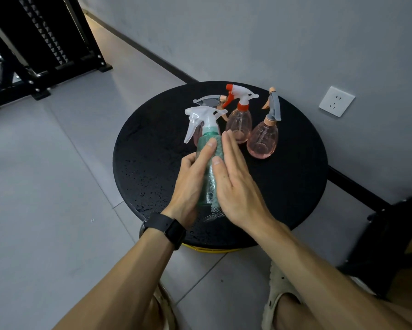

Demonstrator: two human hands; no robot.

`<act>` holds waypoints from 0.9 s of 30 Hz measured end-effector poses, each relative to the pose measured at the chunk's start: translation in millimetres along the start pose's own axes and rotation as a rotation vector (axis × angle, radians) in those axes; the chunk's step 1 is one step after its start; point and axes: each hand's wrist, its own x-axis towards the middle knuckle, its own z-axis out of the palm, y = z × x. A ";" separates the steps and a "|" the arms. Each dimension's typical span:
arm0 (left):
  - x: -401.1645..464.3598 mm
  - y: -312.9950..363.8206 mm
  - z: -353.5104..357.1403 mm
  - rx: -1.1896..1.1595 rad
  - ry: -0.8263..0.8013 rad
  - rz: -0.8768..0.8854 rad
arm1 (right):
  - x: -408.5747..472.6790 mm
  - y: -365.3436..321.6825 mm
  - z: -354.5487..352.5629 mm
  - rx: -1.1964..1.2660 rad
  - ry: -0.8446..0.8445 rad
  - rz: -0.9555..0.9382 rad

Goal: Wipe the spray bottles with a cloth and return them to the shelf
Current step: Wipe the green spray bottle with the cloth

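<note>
Over the round black table [152, 144], the left hand [190, 184] grips the upright green bottle [207, 167]; the flat right hand [233, 182] presses the cloth [216, 207] against its right side

1. Held spray bottle [206, 163]: translucent teal-green, clear white trigger.
2. Cloth [216, 206]: teal, dotted weave.
3. Bottle [238, 122]: pink, red-white trigger.
4. Bottle [263, 139]: pink, grey-tan trigger.
5. Table [295, 182]: black, speckled.
6. Watch [169, 228]: black.

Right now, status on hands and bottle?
Left hand grips green bottle. Right hand flat, pressing cloth against it. Three pink bottles wait on table. Nothing blocking.
</note>
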 end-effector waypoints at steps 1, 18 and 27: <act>0.4 0.7 -1.2 -0.015 0.008 -0.004 | -1.7 0.1 1.4 -0.012 0.000 -0.014; -9.3 -5.8 11.7 0.053 -0.103 -0.050 | 12.2 3.3 -14.2 0.010 0.028 0.039; -5.6 10.6 0.8 0.011 -0.098 0.057 | -4.4 -0.9 2.5 -0.004 0.033 -0.038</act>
